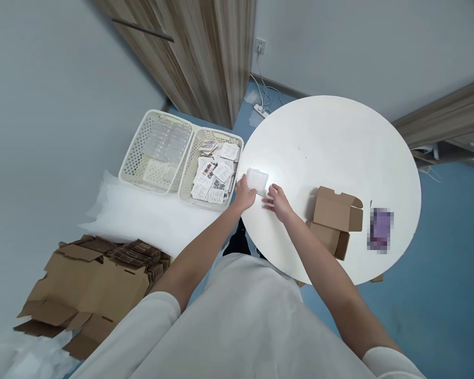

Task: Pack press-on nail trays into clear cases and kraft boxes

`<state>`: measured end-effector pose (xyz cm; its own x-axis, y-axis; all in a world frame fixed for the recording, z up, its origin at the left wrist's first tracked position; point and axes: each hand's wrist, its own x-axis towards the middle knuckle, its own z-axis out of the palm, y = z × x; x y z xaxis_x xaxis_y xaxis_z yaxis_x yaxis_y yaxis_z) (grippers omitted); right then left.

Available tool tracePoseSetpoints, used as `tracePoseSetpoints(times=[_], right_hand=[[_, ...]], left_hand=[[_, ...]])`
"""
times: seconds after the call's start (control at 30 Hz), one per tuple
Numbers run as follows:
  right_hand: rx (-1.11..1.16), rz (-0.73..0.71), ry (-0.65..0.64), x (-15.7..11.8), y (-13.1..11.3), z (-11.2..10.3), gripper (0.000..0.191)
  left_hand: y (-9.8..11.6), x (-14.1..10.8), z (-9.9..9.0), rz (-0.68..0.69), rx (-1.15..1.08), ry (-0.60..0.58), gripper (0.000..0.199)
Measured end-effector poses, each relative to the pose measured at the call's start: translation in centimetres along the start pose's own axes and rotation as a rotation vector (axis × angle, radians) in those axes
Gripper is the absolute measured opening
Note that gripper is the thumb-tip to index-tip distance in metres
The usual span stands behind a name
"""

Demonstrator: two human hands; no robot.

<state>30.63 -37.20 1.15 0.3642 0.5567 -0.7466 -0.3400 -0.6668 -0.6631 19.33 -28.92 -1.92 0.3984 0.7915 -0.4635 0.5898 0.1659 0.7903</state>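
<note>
A small white square packet [257, 180], which looks wrapped in thin foam or film, is at the left edge of the round white table. My left hand [245, 195] grips its lower left corner, fingers closed against it. Close by its right edge is my right hand [278, 202], with the fingers spread apart and nothing visibly held. What the packet contains is hidden by the white wrap. To the right of my right forearm, an unfolded-lid brown cardboard box [332, 210] lies open on the table.
The round table [339, 137] also bears a blurred purple item [380, 229]. Left of it stand a basket of printed cards [217, 173] and a basket of clear plastic cases [161, 142]. White foam sheets [142, 213] and stacked flat cartons [90, 279] lie nearer. Cables [263, 89] run behind.
</note>
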Motion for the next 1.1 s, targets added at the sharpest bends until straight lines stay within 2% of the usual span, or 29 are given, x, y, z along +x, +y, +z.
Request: tracePoseSetpoints(times=[0.17, 0.33, 0.47, 0.57, 0.67, 0.77, 0.93, 1.03, 1.1], right_hand=[[-0.046, 0.013, 0.000, 1.3, -1.3, 0.8, 0.048], [-0.018, -0.076, 0.039, 1.6, -0.6, 1.2, 0.050], [-0.040, -0.165, 0.051, 0.7, 0.4, 0.7, 0.053], [-0.079, -0.220, 0.061, -1.0, 0.9, -0.6, 0.054], [-0.108, -0.275, 0.077, -3.6, 1.5, -3.0, 0.056], [-0.107, -0.343, 0.099, -6.8, 2.6, -6.7, 0.056], [-0.087, -0.419, 0.122, -11.3, 6.0, -14.4, 0.056], [-0.100, -0.399, 0.139, -12.4, 8.8, -18.5, 0.056], [-0.137, -0.382, 0.131, -12.5, 10.4, -20.4, 0.053]], left_hand=[[-0.1, 0.6, -0.1, 0.000, -0.010, -0.027, 0.064], [-0.4, 0.6, -0.2, 0.034, -0.056, -0.002, 0.059], [-0.7, -0.5, 0.0, 0.059, -0.090, 0.034, 0.055], [-0.3, -2.2, 0.3, 0.108, -0.107, 0.039, 0.052], [1.2, -4.5, 1.4, 0.178, -0.110, 0.022, 0.051], [3.4, -7.4, 3.6, 0.250, -0.094, -0.005, 0.051], [5.7, -12.4, 10.2, 0.330, -0.070, -0.123, 0.053], [5.7, -14.4, 14.2, 0.327, -0.034, -0.218, 0.053], [5.4, -15.0, 16.2, 0.323, 0.022, -0.266, 0.053]])
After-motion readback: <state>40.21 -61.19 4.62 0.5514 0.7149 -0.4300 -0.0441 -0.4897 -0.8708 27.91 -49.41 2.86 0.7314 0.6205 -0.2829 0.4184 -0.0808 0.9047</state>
